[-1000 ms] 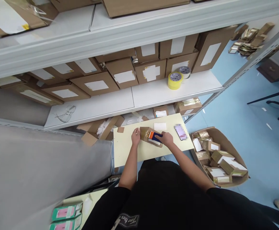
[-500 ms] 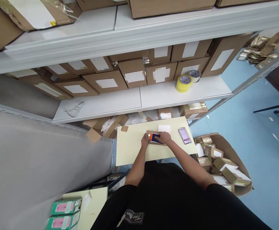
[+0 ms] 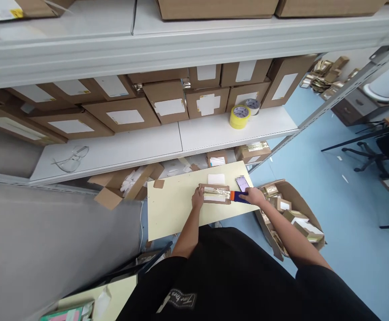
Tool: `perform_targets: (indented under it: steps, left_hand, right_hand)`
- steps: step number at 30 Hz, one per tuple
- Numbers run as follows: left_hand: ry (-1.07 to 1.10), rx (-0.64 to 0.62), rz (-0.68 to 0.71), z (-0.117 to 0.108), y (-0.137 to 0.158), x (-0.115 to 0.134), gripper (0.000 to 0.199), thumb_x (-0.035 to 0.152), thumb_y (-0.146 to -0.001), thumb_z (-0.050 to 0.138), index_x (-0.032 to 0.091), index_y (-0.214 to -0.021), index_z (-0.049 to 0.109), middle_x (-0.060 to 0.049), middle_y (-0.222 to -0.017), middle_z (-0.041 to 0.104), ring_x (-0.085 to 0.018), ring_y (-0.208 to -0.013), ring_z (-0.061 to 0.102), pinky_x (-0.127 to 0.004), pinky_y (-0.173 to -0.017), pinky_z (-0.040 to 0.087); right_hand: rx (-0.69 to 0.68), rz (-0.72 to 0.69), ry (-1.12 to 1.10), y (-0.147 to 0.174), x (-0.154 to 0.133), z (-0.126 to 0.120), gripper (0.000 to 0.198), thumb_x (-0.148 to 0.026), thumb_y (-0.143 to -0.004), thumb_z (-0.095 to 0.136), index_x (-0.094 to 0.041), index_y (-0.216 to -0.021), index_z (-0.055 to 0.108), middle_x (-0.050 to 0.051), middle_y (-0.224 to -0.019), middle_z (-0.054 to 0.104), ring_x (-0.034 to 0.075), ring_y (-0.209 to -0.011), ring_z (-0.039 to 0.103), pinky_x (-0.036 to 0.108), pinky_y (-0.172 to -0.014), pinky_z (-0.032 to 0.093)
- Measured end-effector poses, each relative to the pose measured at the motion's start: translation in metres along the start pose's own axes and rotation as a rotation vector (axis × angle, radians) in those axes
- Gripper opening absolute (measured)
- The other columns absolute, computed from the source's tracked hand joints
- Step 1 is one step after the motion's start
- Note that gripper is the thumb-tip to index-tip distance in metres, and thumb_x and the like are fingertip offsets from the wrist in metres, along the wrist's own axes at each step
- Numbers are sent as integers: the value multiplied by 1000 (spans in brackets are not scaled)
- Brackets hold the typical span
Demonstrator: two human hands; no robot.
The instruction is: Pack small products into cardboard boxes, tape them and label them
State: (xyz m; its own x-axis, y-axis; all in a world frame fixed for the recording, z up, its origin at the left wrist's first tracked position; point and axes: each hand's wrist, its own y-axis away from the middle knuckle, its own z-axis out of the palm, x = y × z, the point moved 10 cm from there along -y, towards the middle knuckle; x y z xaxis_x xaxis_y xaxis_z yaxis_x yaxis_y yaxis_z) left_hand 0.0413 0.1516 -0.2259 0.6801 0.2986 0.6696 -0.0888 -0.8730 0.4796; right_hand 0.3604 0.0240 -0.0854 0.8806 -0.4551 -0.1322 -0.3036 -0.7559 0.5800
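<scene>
A small cardboard box (image 3: 208,187) lies on the cream tabletop (image 3: 171,209) in front of me. My left hand (image 3: 197,197) is closed around its left end. My right hand (image 3: 254,196) grips a dark blue and orange tape dispenser (image 3: 238,197) at the box's right end. Shiny clear tape (image 3: 220,194) runs along the box top, over a white label, up to the dispenser. Behind the box lies a white slip (image 3: 216,179). A phone with a partly blurred screen (image 3: 242,183) rests just behind my right hand.
The grey shelf (image 3: 130,145) ahead carries labelled cartons (image 3: 125,117), yellow tape rolls (image 3: 239,117) and glasses (image 3: 70,159). An open carton (image 3: 109,197) stands behind the table's left side. At right, a large carton (image 3: 301,196) holds several taped boxes. A metal post (image 3: 331,104) rises on the right.
My right hand has drawn the tape dispenser rightward along the box from its left end, leaving tape on top. My left hand stays on the left end. The view has shifted.
</scene>
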Motion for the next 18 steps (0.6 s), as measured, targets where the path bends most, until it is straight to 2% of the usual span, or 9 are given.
perform_targets:
  steps: [3,5,7,11,15,18]
  left_hand:
    - [-2,-15,-29,1,-2,-2,63,59,-105,38,20,-153,52,-17,-140,70,-33,-132,64,-43,-110,47]
    - [15,-5,-23,-3,-4,-1,60,58,-105,40,21,-149,56,-16,-139,71,-32,-131,65,-42,-110,47]
    - [34,-1,-7,-10,-6,0,55,58,-105,40,22,-140,64,-13,-137,72,-30,-130,66,-39,-109,48]
    - [30,21,-39,-42,-10,-9,54,60,-104,40,22,-124,73,-11,-128,77,-28,-126,68,-36,-106,50]
    - [-4,139,-97,-95,-13,-15,62,65,-99,51,18,-136,66,-19,-134,73,-34,-133,63,-43,-108,49]
    - [11,191,-45,-126,-11,-3,62,62,-100,52,18,-142,63,-16,-144,67,-31,-136,61,-41,-112,48]
  right_hand:
    - [-3,71,-27,9,44,1,42,-55,-96,66,-18,-112,78,17,-113,78,29,-103,73,30,-75,46]
    - [12,79,-22,9,48,1,41,-53,-97,66,-17,-113,78,17,-114,78,29,-105,73,30,-74,45]
    - [32,73,-17,5,36,-1,42,-53,-97,65,-17,-115,77,17,-114,78,28,-104,73,29,-74,44]
    - [67,33,-53,-5,-8,-10,43,-57,-97,64,-18,-109,76,13,-107,79,25,-99,73,27,-71,43]
    - [91,-95,-103,-9,-77,-26,42,-59,-97,63,-20,-106,77,10,-104,79,24,-97,72,27,-72,43]
    - [101,-190,-94,-8,-138,-36,42,-60,-96,63,-21,-107,77,10,-109,79,25,-101,72,27,-75,45]
